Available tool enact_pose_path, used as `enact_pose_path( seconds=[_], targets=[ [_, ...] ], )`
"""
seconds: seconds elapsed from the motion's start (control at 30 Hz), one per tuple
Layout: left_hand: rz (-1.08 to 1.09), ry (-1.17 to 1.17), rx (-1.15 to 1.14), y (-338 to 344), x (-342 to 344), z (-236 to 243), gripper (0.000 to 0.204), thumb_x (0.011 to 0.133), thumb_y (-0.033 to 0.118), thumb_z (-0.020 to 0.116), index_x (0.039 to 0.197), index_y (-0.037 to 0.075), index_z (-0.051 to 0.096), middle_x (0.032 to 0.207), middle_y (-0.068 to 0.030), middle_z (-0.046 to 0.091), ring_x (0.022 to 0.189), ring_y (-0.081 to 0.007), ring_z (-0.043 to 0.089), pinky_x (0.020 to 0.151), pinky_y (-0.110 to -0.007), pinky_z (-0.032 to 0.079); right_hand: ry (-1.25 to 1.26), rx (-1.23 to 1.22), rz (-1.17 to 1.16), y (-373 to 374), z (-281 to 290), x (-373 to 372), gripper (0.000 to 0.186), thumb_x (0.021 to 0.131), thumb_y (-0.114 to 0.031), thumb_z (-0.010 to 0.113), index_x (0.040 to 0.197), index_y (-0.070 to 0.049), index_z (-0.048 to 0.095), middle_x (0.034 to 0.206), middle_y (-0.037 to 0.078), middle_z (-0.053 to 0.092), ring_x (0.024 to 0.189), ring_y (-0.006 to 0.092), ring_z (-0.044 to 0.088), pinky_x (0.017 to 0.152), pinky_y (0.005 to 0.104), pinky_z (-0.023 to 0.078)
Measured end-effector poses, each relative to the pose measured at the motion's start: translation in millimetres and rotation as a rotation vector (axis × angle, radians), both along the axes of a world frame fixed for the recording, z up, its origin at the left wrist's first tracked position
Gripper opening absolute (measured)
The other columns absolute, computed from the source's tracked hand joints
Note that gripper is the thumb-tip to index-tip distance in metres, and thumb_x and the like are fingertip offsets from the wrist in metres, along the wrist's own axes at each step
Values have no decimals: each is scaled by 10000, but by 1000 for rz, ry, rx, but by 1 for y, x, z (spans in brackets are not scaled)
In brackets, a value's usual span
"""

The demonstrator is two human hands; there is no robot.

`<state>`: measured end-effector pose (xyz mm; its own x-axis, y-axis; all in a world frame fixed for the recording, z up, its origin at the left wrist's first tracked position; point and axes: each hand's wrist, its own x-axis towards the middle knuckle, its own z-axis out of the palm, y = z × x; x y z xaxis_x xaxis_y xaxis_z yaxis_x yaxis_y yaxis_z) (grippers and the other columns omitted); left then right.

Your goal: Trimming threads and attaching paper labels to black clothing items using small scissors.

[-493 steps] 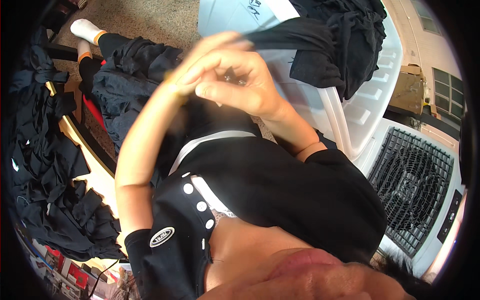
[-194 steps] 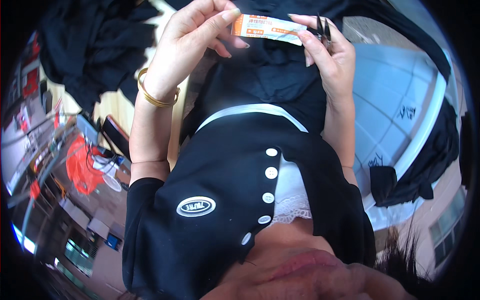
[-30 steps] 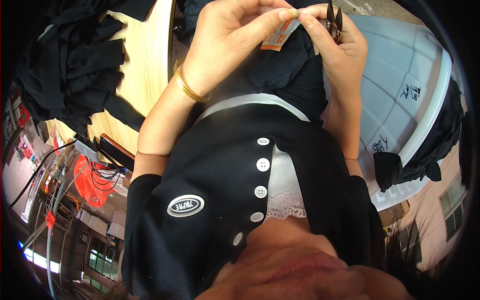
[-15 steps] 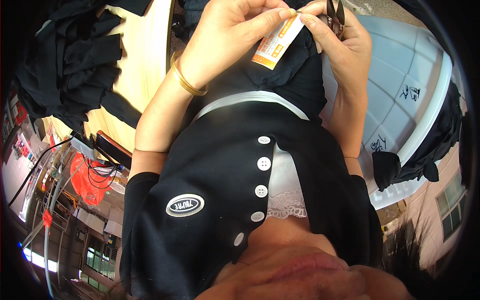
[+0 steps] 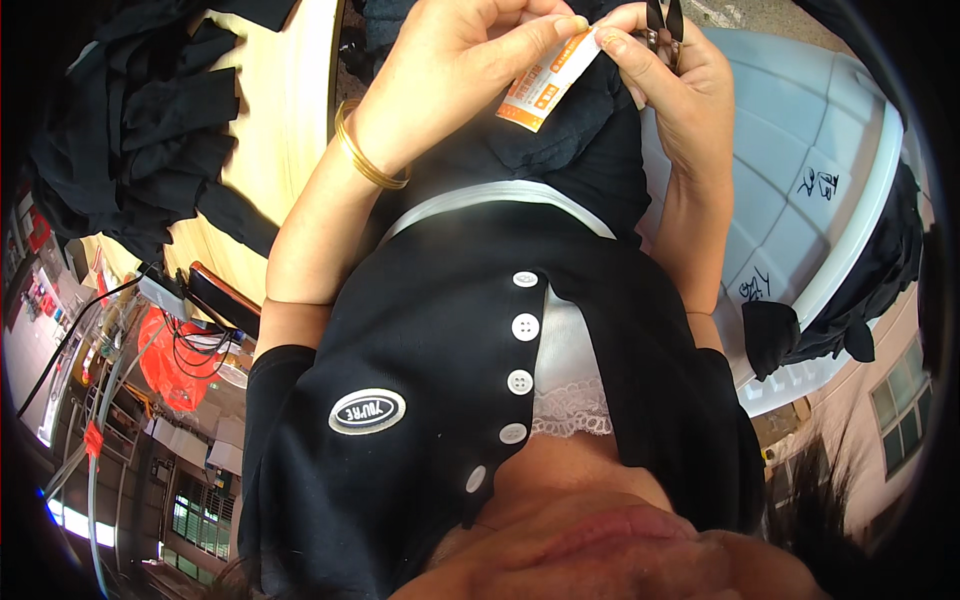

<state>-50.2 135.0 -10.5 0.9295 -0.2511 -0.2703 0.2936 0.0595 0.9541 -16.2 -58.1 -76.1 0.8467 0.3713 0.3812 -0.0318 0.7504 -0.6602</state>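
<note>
High in the view, both my hands meet at the upper end of a small orange and white adhesive bandage packet (image 5: 545,92). My left hand (image 5: 475,60), a gold bangle at its wrist, pinches the top left corner between thumb and finger. The thumb and a finger of my right hand (image 5: 685,105) are closed on the top right corner. Small dark-bladed thread snips (image 5: 665,28) are also tucked in the right hand's fingers, blades pointing up. The packet's lower end hangs free, tilted to the left, above dark cloth (image 5: 575,140) on my lap.
On the left, black fabric pieces (image 5: 140,130) are heaped on a light wooden table (image 5: 280,120). A large pale blue plastic tub (image 5: 760,150) stands at my right, with more black cloth (image 5: 860,290) by its rim. A red plastic bag (image 5: 170,365) and cables lie lower left.
The packet has shifted slightly left and turned a little, its right edge now showing more white. Both hands have moved slightly left and keep their pinch.
</note>
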Motion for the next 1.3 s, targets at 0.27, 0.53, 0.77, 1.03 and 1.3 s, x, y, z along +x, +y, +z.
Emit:
enact_pose_path(
  seconds=[0.27,0.53,0.77,1.03,1.3],
  targets=[
    [37,133,-184,-5,1,-6,188,1001,136,588,1070,-7,688,906,-9,688,795,-52,607,709,-184,486,-1,-24,-45,11,15,4,50,930,-63,634,903,-21,634,678,-21,581,539,24,460,494,170,322],
    [115,393,-579,-8,0,-10,202,987,111,577,1091,-22,688,1009,-93,722,897,-149,679,827,-247,524,370,-427,-226,3,24,-22,80,947,-32,606,1011,5,637,833,45,646,579,46,518,498,175,346],
    [131,404,-719,-12,0,-15,202,981,105,575,1093,-22,685,1020,-99,721,911,-162,683,836,-253,528,276,-414,-322,0,9,-23,105,975,-50,570,991,44,615,961,114,641,618,50,496,517,183,353],
    [126,209,-403,-12,-6,-11,205,1001,112,567,1110,-20,681,983,-51,705,859,-89,640,759,-205,507,253,-410,-346,5,18,-24,111,970,-48,574,1008,47,617,825,86,622,593,49,478,494,185,329],
    [-41,-602,-345,-8,4,-23,244,1029,142,535,1134,-30,672,974,-14,693,816,-53,598,724,-186,489,182,-595,-377,-5,21,-21,125,958,-23,595,1033,55,656,672,42,576,552,49,459,485,171,295]
  ],
)
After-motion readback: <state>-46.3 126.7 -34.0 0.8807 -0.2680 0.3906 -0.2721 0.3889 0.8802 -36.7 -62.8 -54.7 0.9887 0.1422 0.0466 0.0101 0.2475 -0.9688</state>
